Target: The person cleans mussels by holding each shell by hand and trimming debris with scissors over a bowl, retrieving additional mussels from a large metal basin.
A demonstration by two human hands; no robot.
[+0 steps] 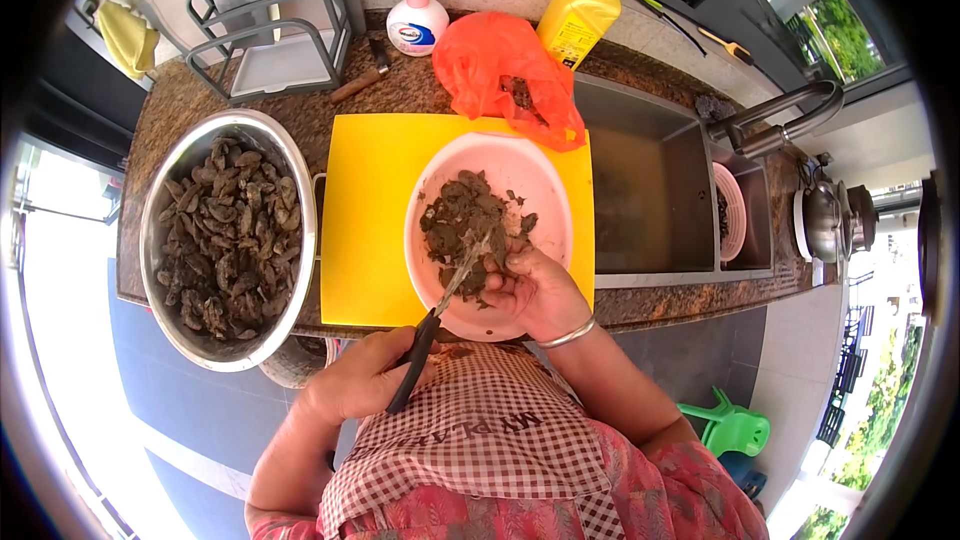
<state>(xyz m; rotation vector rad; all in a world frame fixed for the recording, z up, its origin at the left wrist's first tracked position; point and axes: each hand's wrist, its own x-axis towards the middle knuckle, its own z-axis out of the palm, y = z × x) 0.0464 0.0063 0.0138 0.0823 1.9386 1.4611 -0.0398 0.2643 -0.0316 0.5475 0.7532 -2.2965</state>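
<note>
My left hand grips black-handled scissors, their blades pointing up over a pink bowl. The blade tips are close to my right hand, which is closed over the bowl's lower right part. Between its fingers is a small dark brown piece, perhaps a muddy snail or shellfish. A heap of dark, muddy bits lies in the bowl. Under the bowl is a yellow cutting board. To the left, a large steel basin holds many dark brown, elongated shell-like pieces.
A red plastic bag lies behind the bowl, beside a pink-topped pump bottle and a yellow bottle. The sink with its faucet is at right. A rack and a wooden-handled knife are at back left.
</note>
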